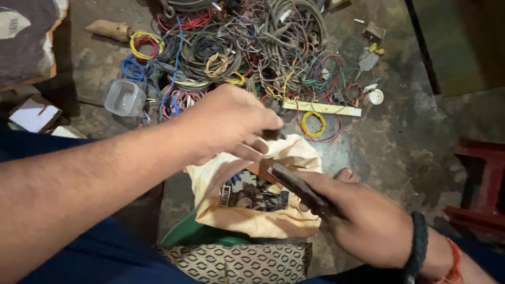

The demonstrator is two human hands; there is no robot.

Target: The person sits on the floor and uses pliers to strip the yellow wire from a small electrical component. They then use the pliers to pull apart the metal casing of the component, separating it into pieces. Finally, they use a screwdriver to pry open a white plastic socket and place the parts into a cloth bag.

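I see my right hand [368,223] at the lower right of the frame, fingers wrapped tight around the handles of dark pliers [300,188], whose nose points up and left toward the centre. My left hand [231,123] reaches in from the left and hangs at mid-frame, just above the pliers' tip; its fingers are curled and pressed together at the tips, and I cannot tell whether they pinch anything. Both hands are over a pale yellow bag [263,210] lying open at centre bottom, with small dark metal bits [252,197] inside it. The bag sits on a green bowl [184,234], only its rim showing at the lower left of the bag. Across the top of the frame sprawls a tangle of wires [236,52] in many colours on the floor [410,142]. A clear plastic tub [123,97] lies at the pile's left edge, and a yellow strip [323,108] lies at its lower right. A red stool [481,184] stands at the right edge.
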